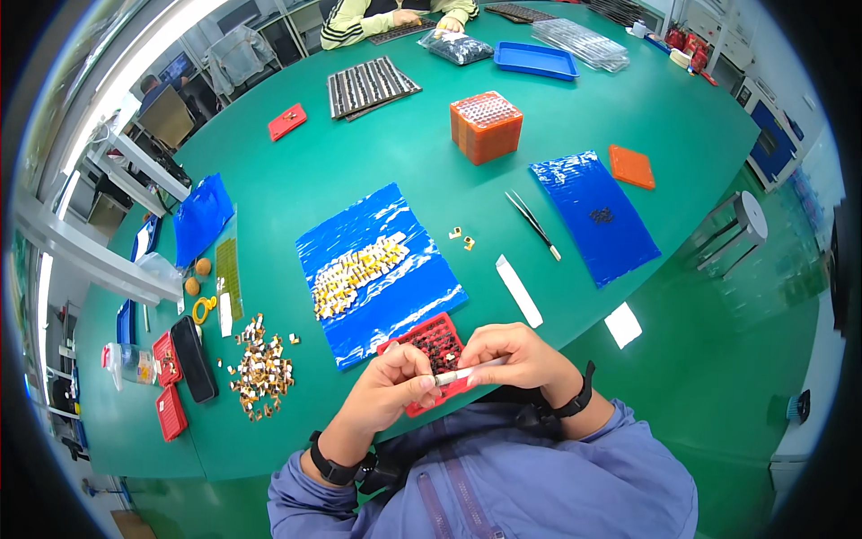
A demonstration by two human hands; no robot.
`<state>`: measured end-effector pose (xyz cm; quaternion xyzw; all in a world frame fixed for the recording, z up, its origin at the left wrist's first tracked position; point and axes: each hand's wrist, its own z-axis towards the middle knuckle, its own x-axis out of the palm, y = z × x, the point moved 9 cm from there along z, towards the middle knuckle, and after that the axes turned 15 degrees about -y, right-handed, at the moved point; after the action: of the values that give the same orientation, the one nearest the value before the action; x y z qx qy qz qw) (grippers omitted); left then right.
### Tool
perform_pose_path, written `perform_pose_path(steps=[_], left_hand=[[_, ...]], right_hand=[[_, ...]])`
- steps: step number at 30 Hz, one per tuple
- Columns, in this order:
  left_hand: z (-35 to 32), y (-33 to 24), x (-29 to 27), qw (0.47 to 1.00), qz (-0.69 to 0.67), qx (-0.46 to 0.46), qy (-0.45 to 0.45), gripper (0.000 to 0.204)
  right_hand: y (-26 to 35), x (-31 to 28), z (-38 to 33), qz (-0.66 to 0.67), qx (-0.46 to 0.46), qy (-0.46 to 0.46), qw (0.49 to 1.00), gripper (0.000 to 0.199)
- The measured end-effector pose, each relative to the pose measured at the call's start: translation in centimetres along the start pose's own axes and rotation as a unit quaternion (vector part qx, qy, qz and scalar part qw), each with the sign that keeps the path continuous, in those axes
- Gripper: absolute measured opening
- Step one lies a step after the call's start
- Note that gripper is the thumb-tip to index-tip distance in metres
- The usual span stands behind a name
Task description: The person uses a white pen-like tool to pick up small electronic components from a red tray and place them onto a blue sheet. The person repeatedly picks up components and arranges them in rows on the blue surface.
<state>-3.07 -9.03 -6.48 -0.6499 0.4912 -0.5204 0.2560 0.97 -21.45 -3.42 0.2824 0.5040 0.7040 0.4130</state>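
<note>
Both hands over small red gridded plastic tray (437,346) at tabletop (377,153) near edge. Right hand (514,355) grip closed on thin white stick (469,373); left hand (395,382) pinches its tip.

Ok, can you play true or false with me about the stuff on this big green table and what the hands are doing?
1. Both hands hold a thin white stick-shaped tool between them. True: the left hand and right hand pinch it at its two ends.
2. The hands work over a yellow round bowl. False: under them lies a red square grid tray with small dark parts.
3. An orange plastic box-shaped stack stands farther out on the green table. True.
4. The metal tweezers are in the right hand. False: they lie on the table beside the dark blue plastic sheet.
5. Small yellowish parts lie on the crinkled blue plastic sheet. True.
</note>
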Motion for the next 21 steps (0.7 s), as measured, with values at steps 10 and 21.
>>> perform_pose_path(steps=[10,21], left_hand=[[0.1,-0.3,0.1,1.0,-0.018,0.009,0.005,0.009],[0.3,0.0,-0.3,0.998,-0.054,0.0,-0.01,0.007]], right_hand=[[-1.8,0.5,-0.5,0.084,0.177,0.025,0.98,0.01],[-1.6,0.7,-0.4,0.076,0.094,0.007,0.993,0.011]])
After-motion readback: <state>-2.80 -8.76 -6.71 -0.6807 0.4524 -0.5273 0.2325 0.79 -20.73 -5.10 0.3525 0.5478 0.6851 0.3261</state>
